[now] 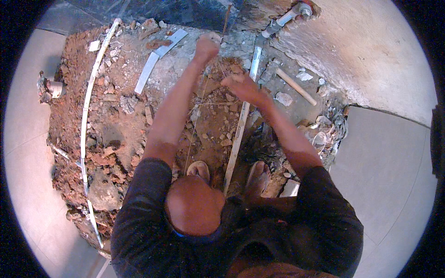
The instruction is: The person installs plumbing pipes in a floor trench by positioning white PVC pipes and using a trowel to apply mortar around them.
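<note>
Forming a closed fist near twelve o'clock, the left hand (207, 46) sits beside a thin rod (226, 21), whatever it grips hidden; toward one o'clock, the right hand (243, 88) pinches a thin string (223, 70) leading toward twelve. A white pipe (241, 123) passes beneath the right wrist toward six o'clock

From where I stand, the string (196, 121) is thin and pale yellowish. A short stretch slants between the left hand (207, 47) and the right hand (243, 87). One long stretch looks taut and fairly straight, running from below the left hand over the rubble toward the feet; another crosses the dirt sideways, and I can't tell whether they join. The rod (226, 21) is slim, rusty brown and slightly tilted, just beside the left hand, its lower end hard to make out.
</note>
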`<state>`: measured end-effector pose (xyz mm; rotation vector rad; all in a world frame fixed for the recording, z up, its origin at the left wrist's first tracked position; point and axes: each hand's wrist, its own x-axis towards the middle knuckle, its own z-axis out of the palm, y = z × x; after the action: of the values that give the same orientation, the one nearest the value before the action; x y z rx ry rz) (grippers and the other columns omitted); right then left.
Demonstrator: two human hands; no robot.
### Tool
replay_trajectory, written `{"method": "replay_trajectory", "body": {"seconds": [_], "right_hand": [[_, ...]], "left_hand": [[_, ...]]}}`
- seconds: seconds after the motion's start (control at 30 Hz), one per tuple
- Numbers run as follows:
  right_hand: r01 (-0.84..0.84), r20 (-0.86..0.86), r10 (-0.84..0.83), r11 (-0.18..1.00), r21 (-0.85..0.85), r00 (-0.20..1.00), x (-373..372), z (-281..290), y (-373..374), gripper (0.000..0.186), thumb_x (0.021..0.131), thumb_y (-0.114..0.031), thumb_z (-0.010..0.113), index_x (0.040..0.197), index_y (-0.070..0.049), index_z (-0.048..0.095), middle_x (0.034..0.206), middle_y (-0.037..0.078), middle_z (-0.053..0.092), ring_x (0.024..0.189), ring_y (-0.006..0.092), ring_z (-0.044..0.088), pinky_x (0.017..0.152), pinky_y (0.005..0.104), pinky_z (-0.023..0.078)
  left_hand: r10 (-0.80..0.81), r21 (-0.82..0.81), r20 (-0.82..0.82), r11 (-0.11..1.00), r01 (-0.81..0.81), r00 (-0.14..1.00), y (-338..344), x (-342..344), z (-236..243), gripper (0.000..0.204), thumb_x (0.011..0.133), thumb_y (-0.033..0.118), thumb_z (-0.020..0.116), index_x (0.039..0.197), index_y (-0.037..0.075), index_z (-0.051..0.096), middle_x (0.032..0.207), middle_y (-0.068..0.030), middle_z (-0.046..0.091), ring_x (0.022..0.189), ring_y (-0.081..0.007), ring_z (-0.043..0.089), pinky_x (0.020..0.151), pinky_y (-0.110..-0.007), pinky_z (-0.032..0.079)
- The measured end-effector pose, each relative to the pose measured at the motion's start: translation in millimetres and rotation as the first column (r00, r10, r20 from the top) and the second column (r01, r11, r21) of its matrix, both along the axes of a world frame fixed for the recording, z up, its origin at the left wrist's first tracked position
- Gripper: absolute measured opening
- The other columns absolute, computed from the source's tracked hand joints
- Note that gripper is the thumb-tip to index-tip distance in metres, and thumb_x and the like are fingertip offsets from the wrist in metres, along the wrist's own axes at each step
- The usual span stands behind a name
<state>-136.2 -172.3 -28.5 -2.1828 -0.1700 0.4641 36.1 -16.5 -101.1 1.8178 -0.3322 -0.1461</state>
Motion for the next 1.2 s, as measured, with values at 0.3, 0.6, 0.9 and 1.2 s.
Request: {"method": "replay_trajectory", "body": {"seconds": [0.3, 0.6, 0.9, 1.2], "right_hand": [[0.286, 0.353, -0.234, 0.953, -0.102, 0.906, 81, 95, 11, 0.045, 0.086, -0.035, 0.064, 0.122, -0.009, 0.057, 0.097, 0.015, 0.069, 0.088, 0.0331, 0.066, 0.077, 0.0418, 0.051], [0.227, 0.634, -0.084, 0.963, -0.148, 0.768, 119, 73, 24, 0.026, 0.089, -0.029, 0.058, 0.100, -0.008, 0.068, 0.094, 0.017, 0.067, 0.088, 0.0369, 0.064, 0.077, 0.0429, 0.050], [0.290, 0.666, -0.102, 0.940, -0.178, 0.739, 114, 67, 26, 0.023, 0.090, -0.028, 0.055, 0.097, -0.009, 0.066, 0.094, 0.016, 0.067, 0.088, 0.0386, 0.063, 0.076, 0.0454, 0.050], [0.166, 0.518, -0.087, 0.980, -0.108, 0.851, 121, 77, 12, 0.026, 0.088, -0.026, 0.058, 0.105, -0.008, 0.067, 0.099, 0.015, 0.068, 0.088, 0.0296, 0.066, 0.076, 0.0395, 0.051]], "left_hand": [[0.096, 0.441, 0.349, 0.861, -0.254, 0.932, -2, -14, 17, 0.013, 0.075, 0.013, 0.062, 0.088, 0.009, 0.059, 0.082, -0.0202, 0.066, 0.076, -0.0411, 0.063, 0.067, -0.050, 0.050], [0.002, 0.470, 0.437, 0.852, -0.231, 0.899, 8, -30, 28, 0.030, 0.071, 0.012, 0.064, 0.099, 0.011, 0.057, 0.076, -0.0211, 0.065, 0.072, -0.0429, 0.063, 0.063, -0.054, 0.049], [-0.118, 0.611, 0.295, 0.786, -0.093, 0.948, 6, -34, 45, 0.028, 0.073, 0.013, 0.061, 0.101, 0.009, 0.058, 0.081, -0.0218, 0.065, 0.078, -0.0421, 0.063, 0.069, -0.053, 0.049], [-0.074, 0.511, 0.199, 0.859, -0.039, 0.977, 35, 5, 38, 0.018, 0.078, 0.019, 0.060, 0.093, 0.008, 0.061, 0.089, -0.0209, 0.066, 0.087, -0.0410, 0.062, 0.075, -0.050, 0.048]]}}
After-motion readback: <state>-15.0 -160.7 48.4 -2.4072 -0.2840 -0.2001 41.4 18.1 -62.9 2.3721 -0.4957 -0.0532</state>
